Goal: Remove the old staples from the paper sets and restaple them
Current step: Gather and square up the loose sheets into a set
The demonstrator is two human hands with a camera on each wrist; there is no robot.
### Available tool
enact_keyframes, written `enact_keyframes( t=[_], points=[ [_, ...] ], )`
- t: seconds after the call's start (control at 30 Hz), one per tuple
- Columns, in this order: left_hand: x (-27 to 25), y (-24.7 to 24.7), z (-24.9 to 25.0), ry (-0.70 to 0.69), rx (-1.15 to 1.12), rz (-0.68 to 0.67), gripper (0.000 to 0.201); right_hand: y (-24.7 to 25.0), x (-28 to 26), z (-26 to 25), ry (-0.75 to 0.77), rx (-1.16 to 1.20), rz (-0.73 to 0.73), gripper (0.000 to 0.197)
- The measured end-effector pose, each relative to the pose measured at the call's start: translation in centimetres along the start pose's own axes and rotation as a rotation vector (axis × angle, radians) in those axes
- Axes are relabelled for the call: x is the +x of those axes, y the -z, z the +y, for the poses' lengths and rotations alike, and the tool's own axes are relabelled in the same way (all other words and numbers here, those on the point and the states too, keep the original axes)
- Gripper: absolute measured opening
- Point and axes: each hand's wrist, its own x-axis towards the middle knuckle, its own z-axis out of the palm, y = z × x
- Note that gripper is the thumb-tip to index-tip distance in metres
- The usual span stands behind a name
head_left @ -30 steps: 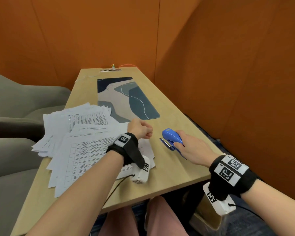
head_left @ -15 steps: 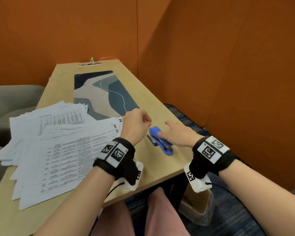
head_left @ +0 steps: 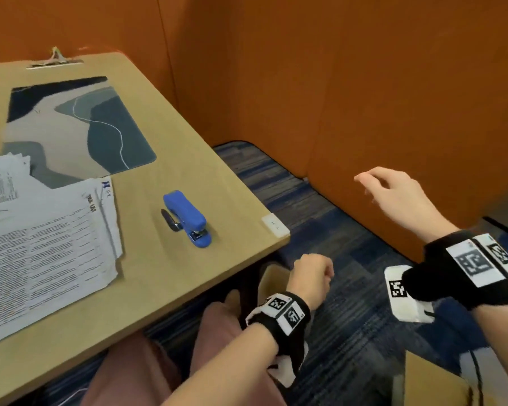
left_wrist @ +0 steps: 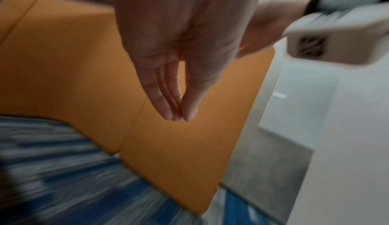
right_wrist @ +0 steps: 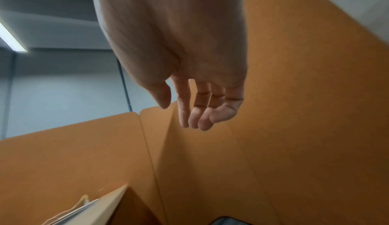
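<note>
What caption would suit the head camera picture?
Both hands, left and right, off the table; blue stapler beside the papers.

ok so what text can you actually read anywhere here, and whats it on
Nothing reads clearly.
top sheet of the paper sets: printed lines and a blue mark near its far corner, too blurred to read.
white label at the corner of the table: faint marks, too small to read.
wristbands: black-and-white square code patterns, no words.
blue stapler: no legible brand.
</note>
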Motion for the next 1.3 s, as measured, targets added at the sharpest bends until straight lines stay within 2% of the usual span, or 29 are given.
enact_keyframes(
  t=[0.1, 0.23, 0.4, 0.53, 0.83, 0.97, 1.13, 1.23, 1.3],
  points=[
    [2.8, -1.3, -2.1, 0.125, 0.092, -0.048, 0.019, 1.4, -0.2, 2.8, -0.058, -0.003, 0.013, 0.034],
    [6.3, -1.4, -4.2, 0.213, 0.162, -0.055, 0.021, 2.7, -0.6, 4.5, -0.044, 0.037, 0.06, 0.028],
    [9.9, -1.3, -5.3, 0.294, 0.111, -0.044, 0.027, 2.8, -0.9, 5.1, -0.017, 0.093, 0.068, 0.027],
    [11.6, -1.0, -5.2, 0.282, 0.126, -0.088, 0.028, 2.5, -0.6, 5.3, 0.006, 0.127, 0.074, 0.027],
    [12.3, -1.4, -5.2, 0.239, 0.219, 0.011, 0.026, 1.2, -1.6, 3.9, 0.042, 0.156, 0.019, 0.027],
    [10.4, -1.8, -3.3, 0.15, 0.258, -0.055, 0.033, 1.4, -1.2, 2.2, 0.077, 0.17, 0.013, 0.027],
    [3.4, 0.6, 0.8, -0.083, 0.143, -0.171, 0.03, 1.9, -0.1, -2.4, 0.142, 0.282, 0.065, 0.025],
    [-2.4, 4.5, 3.4, -0.217, 0.092, -0.095, 0.027, 1.6, 0.3, -6.7, 0.223, 0.352, 0.074, 0.025],
    [-6.1, 8.1, 4.4, -0.254, 0.074, 0.031, 0.023, 1.1, 0.5, -10.1, 0.272, 0.394, 0.049, 0.026]
  ],
)
